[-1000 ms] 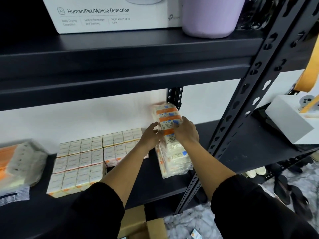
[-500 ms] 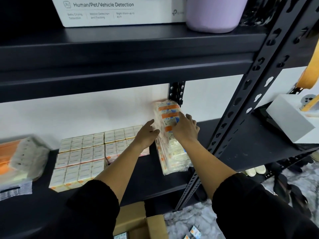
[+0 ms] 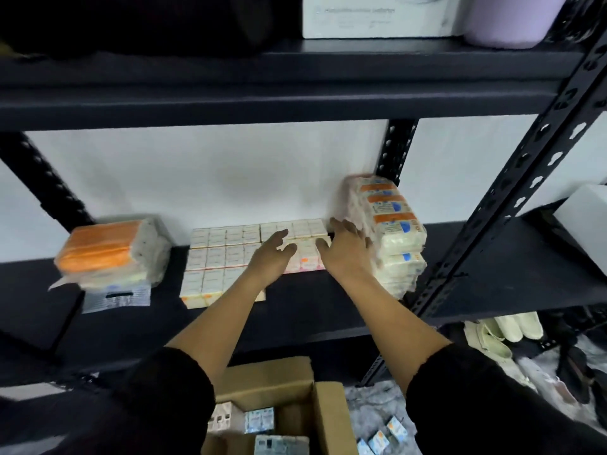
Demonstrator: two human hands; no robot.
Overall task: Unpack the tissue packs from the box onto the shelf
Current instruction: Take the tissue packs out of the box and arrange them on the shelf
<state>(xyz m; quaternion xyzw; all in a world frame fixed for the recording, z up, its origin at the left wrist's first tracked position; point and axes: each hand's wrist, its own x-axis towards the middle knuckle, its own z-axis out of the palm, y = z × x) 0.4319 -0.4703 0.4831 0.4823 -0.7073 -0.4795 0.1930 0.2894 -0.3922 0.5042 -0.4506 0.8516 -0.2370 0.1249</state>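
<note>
A tall wrapped bundle of tissue packs [image 3: 392, 234] stands upright on the black shelf [image 3: 312, 310], at its right end against the rear post. My right hand [image 3: 346, 252] is beside its left face, fingers spread, holding nothing. My left hand [image 3: 272, 257] hovers open over a flat block of small tissue packs [image 3: 226, 254] lying on the shelf. Another wrapped bundle with an orange top [image 3: 108, 254] lies at the shelf's left. The open cardboard box [image 3: 325, 418] sits on the floor below, with several packs [image 3: 259, 421] inside.
The upper shelf [image 3: 295, 90] hangs low overhead, carrying a white carton [image 3: 377, 18] and a lilac container [image 3: 512, 24]. A perforated black upright [image 3: 512, 205] slants at the right. A white box [image 3: 588, 218] sits on the neighbouring shelf. Loose packs [image 3: 381, 438] and shoes [image 3: 505, 330] lie on the floor.
Both hands have let go of the tall bundle and pulled back to its left. The view has swung left and down, showing the box below.
</note>
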